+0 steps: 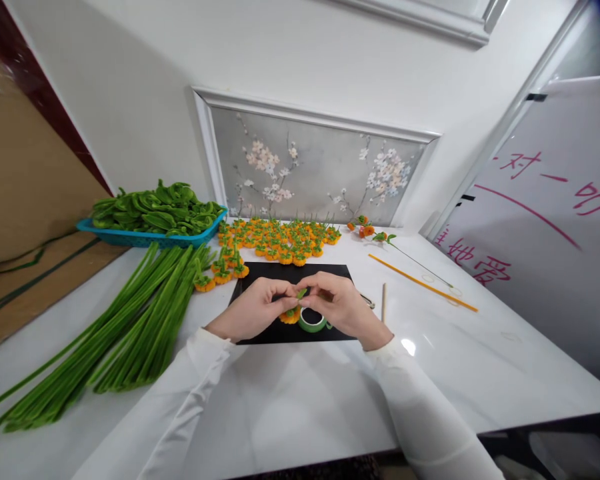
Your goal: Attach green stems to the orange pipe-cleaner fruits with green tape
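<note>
A small, slim green piece (302,293) is pinched between the clamped fingers of the left hand (260,308) and the right hand (343,305) above a black rectangular mat (280,335), with a round orange flower (290,315) just below the fingertips, beside a green ring-shaped roll (313,325). Long fuzzy green stems (145,333) are spread leftward on the glossy white bench (300,400). Beyond, green-topped orange flowers (280,243) are grouped near a blue plastic basket (145,238) heaped with green leaves (155,210).

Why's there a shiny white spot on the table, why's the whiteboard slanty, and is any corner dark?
Head view: the spot looks like light glaring off the glossy table; head view: a wide lens probably makes the whiteboard lean; head view: the top right corner goes dark.
</note>
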Tool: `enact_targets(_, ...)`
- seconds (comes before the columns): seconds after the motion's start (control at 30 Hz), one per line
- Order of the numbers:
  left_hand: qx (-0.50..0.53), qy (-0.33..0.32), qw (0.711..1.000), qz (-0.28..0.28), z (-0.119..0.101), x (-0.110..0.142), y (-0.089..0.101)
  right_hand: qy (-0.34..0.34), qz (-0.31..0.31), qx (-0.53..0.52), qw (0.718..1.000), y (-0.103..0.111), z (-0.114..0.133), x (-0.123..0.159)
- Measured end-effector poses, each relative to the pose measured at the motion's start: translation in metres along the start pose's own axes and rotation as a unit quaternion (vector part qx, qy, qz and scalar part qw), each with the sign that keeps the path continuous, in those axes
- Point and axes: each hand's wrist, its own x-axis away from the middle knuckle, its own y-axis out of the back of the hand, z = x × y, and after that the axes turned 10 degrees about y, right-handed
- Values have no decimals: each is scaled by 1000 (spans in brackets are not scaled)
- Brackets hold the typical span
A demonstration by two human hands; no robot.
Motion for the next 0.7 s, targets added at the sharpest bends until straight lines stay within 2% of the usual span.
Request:
enact_targets(0.17, 27, -4, 999, 29, -2, 2, 2, 21, 1, 11, 1000, 2, 3, -1)
enact_targets(0.37, 27, -3, 999, 35, -3, 2, 3, 56, 2, 62, 997, 3, 9, -1)
enact_targets(0.53, 89, -9, 996, -7, -1, 0, -6, 56, -1, 74, 996, 0, 11, -1)
enact_targets(0.7, 50, -4, 997, -64, 1, -1, -10, 65, 5, 110, 992, -4, 9, -1)
